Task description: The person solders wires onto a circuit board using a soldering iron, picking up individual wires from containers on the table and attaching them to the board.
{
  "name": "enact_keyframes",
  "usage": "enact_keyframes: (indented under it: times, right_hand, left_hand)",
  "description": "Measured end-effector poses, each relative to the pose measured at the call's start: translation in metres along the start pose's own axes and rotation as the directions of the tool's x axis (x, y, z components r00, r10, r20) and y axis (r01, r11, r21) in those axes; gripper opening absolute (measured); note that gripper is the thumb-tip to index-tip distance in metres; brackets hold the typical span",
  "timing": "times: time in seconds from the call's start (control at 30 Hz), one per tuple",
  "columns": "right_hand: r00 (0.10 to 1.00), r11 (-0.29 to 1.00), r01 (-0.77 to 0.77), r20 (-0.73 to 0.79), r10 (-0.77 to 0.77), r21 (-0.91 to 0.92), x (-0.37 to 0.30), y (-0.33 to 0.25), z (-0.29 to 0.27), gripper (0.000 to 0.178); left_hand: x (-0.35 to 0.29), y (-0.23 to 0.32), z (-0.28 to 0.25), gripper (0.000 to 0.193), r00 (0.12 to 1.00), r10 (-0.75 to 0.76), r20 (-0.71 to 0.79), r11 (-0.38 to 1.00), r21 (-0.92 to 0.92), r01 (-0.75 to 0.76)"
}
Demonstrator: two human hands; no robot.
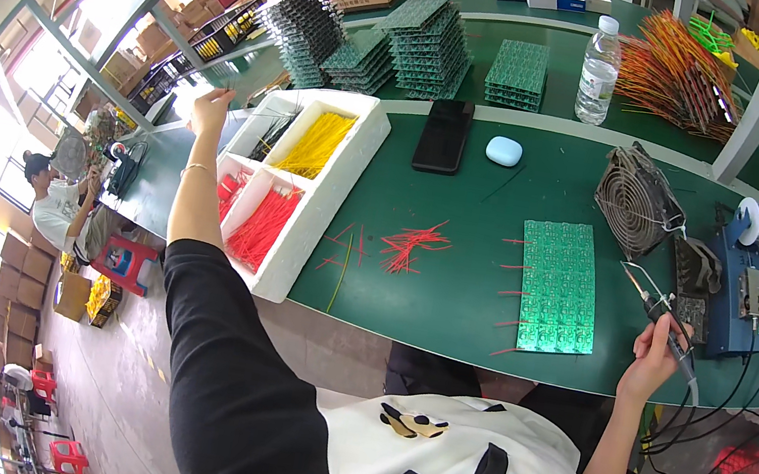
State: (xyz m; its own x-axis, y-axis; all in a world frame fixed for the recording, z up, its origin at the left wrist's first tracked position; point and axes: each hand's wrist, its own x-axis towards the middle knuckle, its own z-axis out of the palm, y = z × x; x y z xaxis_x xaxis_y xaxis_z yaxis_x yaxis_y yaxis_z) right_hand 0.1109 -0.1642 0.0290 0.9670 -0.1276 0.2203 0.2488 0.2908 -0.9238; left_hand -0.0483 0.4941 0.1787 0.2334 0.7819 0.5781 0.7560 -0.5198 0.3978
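Note:
My right hand [648,360] grips a soldering iron [675,339] with a bent metal guide by its tip, just right of a green circuit board panel [556,287]. The tip is apart from the panel. Several short red wires stick out from the panel's left edge. Stretched out to the far left, my left hand [211,111] is raised beyond a white foam box [279,266], its fingers pinched together. Whatever they hold is too small to make out. Compartments in the box carry red wires [265,226], yellow wires [317,144] and black wires [265,140].
Loose red wires [413,246] lie beside the box. A phone [442,137], pale blue case [503,150], fan [641,203] and blue soldering station [742,288] with a solder spool [758,225] stand around the board. Behind are stacked boards [427,44] and a bottle [599,73]. Another person [64,204] sits far left.

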Motion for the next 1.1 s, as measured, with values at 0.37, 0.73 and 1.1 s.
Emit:
enact_keyframes:
  times: [0.37, 0.73, 1.1]
  right_hand:
    - [1.000, 1.000, 0.010, -0.018, -0.010, 0.014, 0.001, -0.002, -0.010, 0.009]
    - [0.999, 0.985, -0.045, 0.006, 0.045, 0.166, 0.000, -0.008, 0.009, 0.009]
    - [0.944, 0.985, -0.096, 0.327, 0.046, 0.140, 0.020, -0.006, 0.050, 0.011]
  left_hand:
    - [0.005, 0.020, 0.004, 0.017, 0.982, 0.017, 0.190, 0.634, -0.761, 0.136]
    - [-0.273, 0.182, -0.044, 0.015, 0.682, 0.565, 0.466, 0.700, -0.708, -0.096]
    - [-0.342, 0.215, 0.011, 0.014, 0.598, 0.705, 0.382, 0.598, -0.772, -0.213]
